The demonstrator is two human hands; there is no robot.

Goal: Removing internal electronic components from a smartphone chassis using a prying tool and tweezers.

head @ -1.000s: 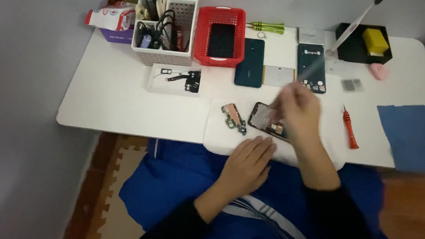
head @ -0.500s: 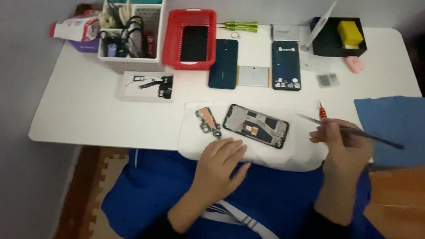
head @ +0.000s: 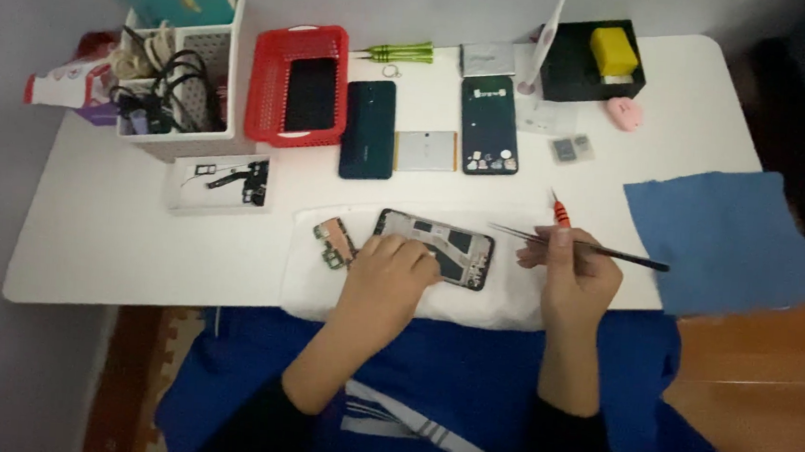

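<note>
A: Head view. Where's the phone frame?

B: Phone frame (head: 434,247) lies opened on the white cloth (head: 501,299), at the counter's (head: 117,253) near edge. Your left hand (head: 388,277) rests flat on its left end, grip loose, clasping nothing.

A: Right hand?

B: Your right hand (head: 574,276) pinches tweezers (head: 580,248), tips toward the frame, just apart.

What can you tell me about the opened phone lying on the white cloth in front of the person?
The opened phone is a dark rectangular frame with its back removed, showing grey inner parts and dark patches. It lies flat, slightly tilted, on the white cloth near the table's front edge. The left hand rests on its lower left part, fingers covering that end. The right hand holds thin tweezers to its right, tips pointing toward the phone without clearly touching. A small circuit board lies just left of it.
</note>
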